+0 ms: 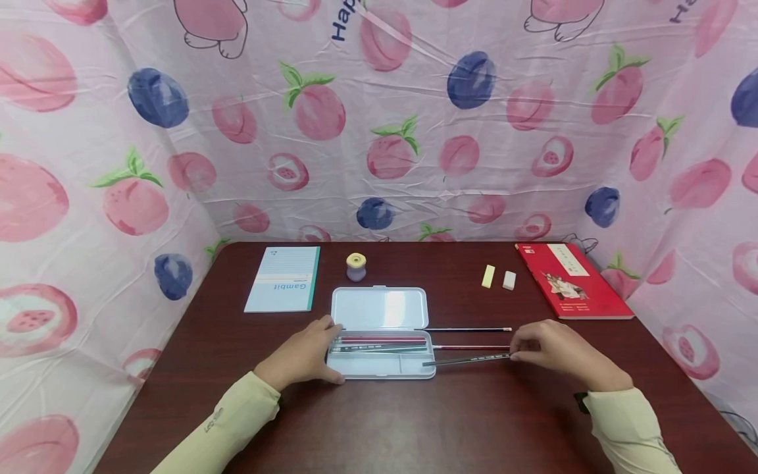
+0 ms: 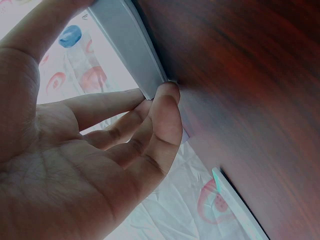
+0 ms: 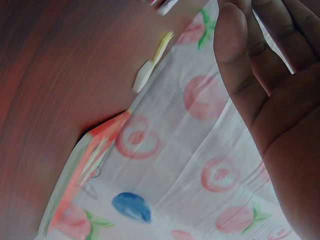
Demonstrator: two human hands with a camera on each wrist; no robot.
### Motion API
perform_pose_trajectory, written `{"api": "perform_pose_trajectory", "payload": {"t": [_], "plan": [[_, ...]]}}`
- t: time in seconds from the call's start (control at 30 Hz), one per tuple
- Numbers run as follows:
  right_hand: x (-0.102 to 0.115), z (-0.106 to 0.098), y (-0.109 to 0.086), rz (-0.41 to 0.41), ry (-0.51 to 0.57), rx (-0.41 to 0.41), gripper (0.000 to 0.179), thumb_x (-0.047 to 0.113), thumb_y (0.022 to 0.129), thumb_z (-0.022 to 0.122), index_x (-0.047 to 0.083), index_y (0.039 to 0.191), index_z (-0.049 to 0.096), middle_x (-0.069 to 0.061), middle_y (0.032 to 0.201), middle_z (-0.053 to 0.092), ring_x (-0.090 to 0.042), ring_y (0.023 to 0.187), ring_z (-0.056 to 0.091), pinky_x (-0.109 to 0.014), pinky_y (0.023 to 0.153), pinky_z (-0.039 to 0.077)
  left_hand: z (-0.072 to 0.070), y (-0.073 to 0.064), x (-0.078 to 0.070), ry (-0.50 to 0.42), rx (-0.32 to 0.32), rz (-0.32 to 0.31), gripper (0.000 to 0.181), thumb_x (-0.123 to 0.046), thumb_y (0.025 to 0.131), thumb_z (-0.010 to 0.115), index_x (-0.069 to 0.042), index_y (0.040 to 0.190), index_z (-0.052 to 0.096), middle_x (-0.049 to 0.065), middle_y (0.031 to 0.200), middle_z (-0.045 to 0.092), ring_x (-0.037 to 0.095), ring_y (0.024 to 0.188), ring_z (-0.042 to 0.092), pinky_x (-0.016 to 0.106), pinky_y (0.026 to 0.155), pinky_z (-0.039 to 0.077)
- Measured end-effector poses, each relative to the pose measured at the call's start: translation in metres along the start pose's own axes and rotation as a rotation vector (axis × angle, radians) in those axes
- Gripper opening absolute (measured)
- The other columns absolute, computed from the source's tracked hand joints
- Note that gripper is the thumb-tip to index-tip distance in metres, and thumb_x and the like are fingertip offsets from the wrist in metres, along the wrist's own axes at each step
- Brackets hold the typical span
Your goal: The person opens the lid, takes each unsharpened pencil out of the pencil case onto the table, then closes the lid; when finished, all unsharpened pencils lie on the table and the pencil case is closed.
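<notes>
A white pencil case [image 1: 361, 366] lies on the table with its lid [image 1: 361, 309] folded back. My left hand [image 1: 304, 352] holds its left end, thumb at the front corner and fingers round the back; the left wrist view shows fingertips against the case wall [image 2: 125, 40]. Several pencils [image 1: 381, 348] lie in the long compartment. My right hand [image 1: 553, 349] pinches the right end of a dark patterned pencil [image 1: 464, 361], whose other end overlaps the case's small right compartment. Behind it are a red pencil [image 1: 468, 347] and a black pencil [image 1: 468, 329]. The right wrist view hides the pinched pencil.
At the back left lies a light blue notebook [image 1: 283, 280], with a small yellow-and-lavender container [image 1: 356, 266] to its right. A yellow stick [image 1: 488, 276] and a white eraser [image 1: 509, 280] sit near a red book [image 1: 577, 283]. A fruit-print curtain [image 1: 414, 184] borders the table.
</notes>
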State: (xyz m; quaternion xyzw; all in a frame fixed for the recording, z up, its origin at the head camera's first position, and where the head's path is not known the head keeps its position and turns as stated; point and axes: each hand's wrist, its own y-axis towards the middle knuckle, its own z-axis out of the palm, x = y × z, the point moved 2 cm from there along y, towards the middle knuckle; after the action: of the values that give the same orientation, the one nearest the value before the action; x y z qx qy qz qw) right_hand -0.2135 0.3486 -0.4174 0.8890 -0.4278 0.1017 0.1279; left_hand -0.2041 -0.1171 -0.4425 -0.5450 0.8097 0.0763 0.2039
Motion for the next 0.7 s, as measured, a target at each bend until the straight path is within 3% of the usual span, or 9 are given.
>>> {"api": "perform_pose_trajectory", "payload": {"t": [0.33, 0.7], "plan": [[-0.020, -0.004, -0.016, 0.107, 0.026, 0.035, 0.017, 0.024, 0.083, 0.092, 0.032, 0.087, 0.078, 0.022, 0.084, 0.072, 0.008, 0.074, 0.057, -0.025, 0.069, 0.055, 0.001, 0.001, 0.000, 0.008, 0.002, 0.001, 0.098, -0.039, 0.069, 0.102, 0.000, 0.149, 0.059, 0.011, 0.129, 0.061, 0.020, 0.107, 0.056, 0.041, 0.100, 0.056], [-0.023, -0.001, -0.017, 0.121, 0.017, 0.041, 0.017, 0.024, 0.082, 0.092, 0.032, 0.086, 0.077, 0.023, 0.081, 0.071, 0.009, 0.072, 0.054, -0.025, 0.067, 0.052, 0.002, 0.000, 0.000, 0.002, 0.005, -0.004, 0.097, -0.039, 0.070, 0.102, -0.001, 0.149, 0.059, 0.012, 0.131, 0.061, 0.021, 0.108, 0.056, 0.043, 0.101, 0.056]]}}
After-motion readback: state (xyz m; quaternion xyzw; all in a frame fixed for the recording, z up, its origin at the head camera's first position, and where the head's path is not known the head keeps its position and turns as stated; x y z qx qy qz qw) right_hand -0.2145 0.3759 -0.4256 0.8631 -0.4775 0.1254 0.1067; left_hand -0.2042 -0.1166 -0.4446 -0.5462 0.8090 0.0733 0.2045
